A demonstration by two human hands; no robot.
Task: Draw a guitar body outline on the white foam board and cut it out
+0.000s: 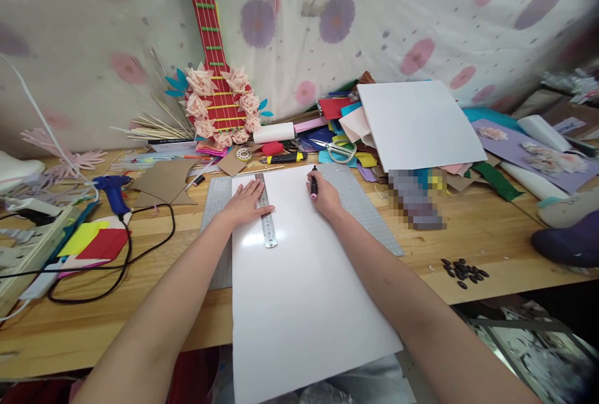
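A large white board [299, 304] lies in front of me, its near end sticking out past the table edge. My left hand [246, 202] rests on its left part with fingers spread, some of them over a metal ruler [268, 229] that lies lengthwise on the board. Held in my right hand [325, 193] is a black marker [313, 182], upright over the far part of the board. Whether its tip touches the surface I cannot tell. Under the board is a grey cutting mat [374, 223], showing at both sides.
Beyond the mat lie a yellow-black utility knife [283, 158], scissors [339, 151] and coloured paper. A blue glue gun [113, 192] with a looping black cable stands left. A decorated red paper guitar [218, 92] leans at the back. Black seeds [463, 272] and a white panel [421, 123] are right.
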